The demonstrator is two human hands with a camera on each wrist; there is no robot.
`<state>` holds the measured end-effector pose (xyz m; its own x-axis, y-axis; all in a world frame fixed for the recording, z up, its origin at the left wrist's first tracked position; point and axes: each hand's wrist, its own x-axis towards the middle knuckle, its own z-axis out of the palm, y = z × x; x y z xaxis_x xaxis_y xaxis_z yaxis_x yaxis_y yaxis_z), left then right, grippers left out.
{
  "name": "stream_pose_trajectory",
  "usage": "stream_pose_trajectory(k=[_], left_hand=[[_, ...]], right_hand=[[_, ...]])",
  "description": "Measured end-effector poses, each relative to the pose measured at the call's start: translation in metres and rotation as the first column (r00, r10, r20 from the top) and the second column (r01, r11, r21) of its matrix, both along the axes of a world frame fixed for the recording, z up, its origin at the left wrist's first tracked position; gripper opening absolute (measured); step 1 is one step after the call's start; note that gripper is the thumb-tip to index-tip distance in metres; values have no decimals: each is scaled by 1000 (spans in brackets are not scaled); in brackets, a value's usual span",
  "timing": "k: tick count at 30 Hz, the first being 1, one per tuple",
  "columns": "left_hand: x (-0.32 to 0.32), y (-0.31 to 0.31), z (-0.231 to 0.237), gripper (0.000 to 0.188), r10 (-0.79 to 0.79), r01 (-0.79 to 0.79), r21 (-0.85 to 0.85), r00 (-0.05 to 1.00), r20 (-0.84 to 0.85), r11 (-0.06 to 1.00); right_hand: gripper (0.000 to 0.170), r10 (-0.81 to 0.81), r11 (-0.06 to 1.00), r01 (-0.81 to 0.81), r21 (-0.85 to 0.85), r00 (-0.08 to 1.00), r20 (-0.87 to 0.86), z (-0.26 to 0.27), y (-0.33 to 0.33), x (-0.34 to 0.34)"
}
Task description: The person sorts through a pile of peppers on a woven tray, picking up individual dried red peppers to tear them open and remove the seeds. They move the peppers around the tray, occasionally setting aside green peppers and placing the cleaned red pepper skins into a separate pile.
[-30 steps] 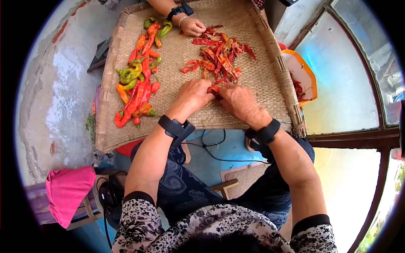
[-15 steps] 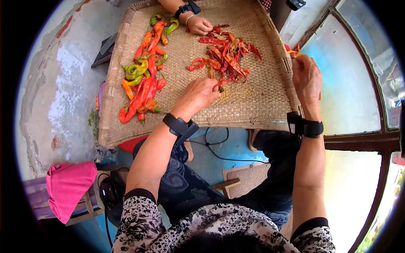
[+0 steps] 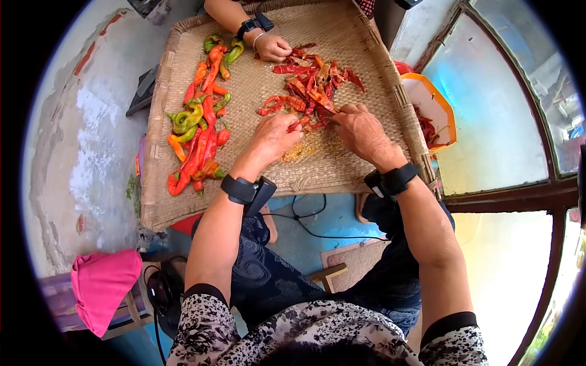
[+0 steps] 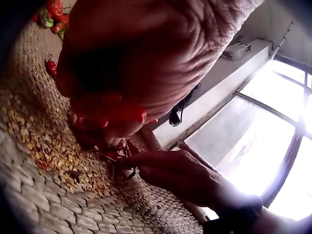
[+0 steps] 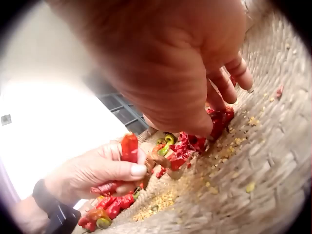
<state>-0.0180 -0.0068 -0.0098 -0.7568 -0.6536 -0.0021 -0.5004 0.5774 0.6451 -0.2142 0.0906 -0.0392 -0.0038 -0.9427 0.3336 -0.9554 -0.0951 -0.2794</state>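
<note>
My left hand point(image 3: 271, 137) is over the woven tray and pinches a piece of red chili pepper point(image 5: 129, 147) between thumb and fingers; the piece stands up from the grip in the right wrist view. To its right, my right hand point(image 3: 366, 134) reaches down to the near edge of a heap of dried red chilies point(image 3: 314, 82). Its thumb and fingertips close on a dried chili point(image 5: 223, 118) there. Yellow seeds point(image 4: 63, 151) are scattered on the weave below the hands. Fresh red and green peppers point(image 3: 195, 143) lie along the tray's left side.
The woven tray point(image 3: 400, 104) has a raised rim. Another person's hand point(image 3: 273, 47) is at the heap's far side. A white box with an orange rim point(image 3: 441, 107), holding red pieces, stands beyond the right rim, near a window point(image 3: 488, 110). A cable point(image 3: 311, 229) crosses the floor.
My hands were together on a chili; then my right hand went out over the right rim to the box and came back to the heap. My left hand kept its hold.
</note>
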Motion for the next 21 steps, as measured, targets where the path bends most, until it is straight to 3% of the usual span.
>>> stream_pose_trajectory(k=[3,5,7,12,14,15,16,17,19,21], left_hand=[[1,-8,6,20,74,-75,126,997,11,989],[5,-12,2,18,106,-102,127,994,-29,987],[6,-16,-3,24,138,-126,135,986,-89,983],[7,-24,-8,22,160,-142,131,977,-138,981],[7,-25,-9,17,176,-131,295,976,-131,946],[6,-22,-7,17,176,-133,292,976,-128,947],[3,-18,-5,14,191,-96,402,961,-202,910],[-1,-12,-4,11,209,-46,504,939,-273,863],[-10,0,-1,8,241,-25,586,925,-293,810],[-14,4,-3,11,140,52,616,956,-259,786]], right_hand=[[7,26,999,-22,49,996,-85,6,6,-4],[6,63,995,-51,-91,989,136,16,7,2],[10,90,965,-40,-260,979,183,27,10,0],[9,-220,857,262,-443,965,144,55,30,-37],[17,-466,828,423,-368,884,-32,55,43,-59],[22,-571,789,493,-365,808,-143,56,46,-61],[35,-599,781,519,-347,780,-182,56,47,-61],[35,-604,778,523,-348,776,-181,56,47,-60],[42,-232,918,266,-294,962,145,59,39,-38],[46,-11,997,40,-63,911,411,53,30,-7]])
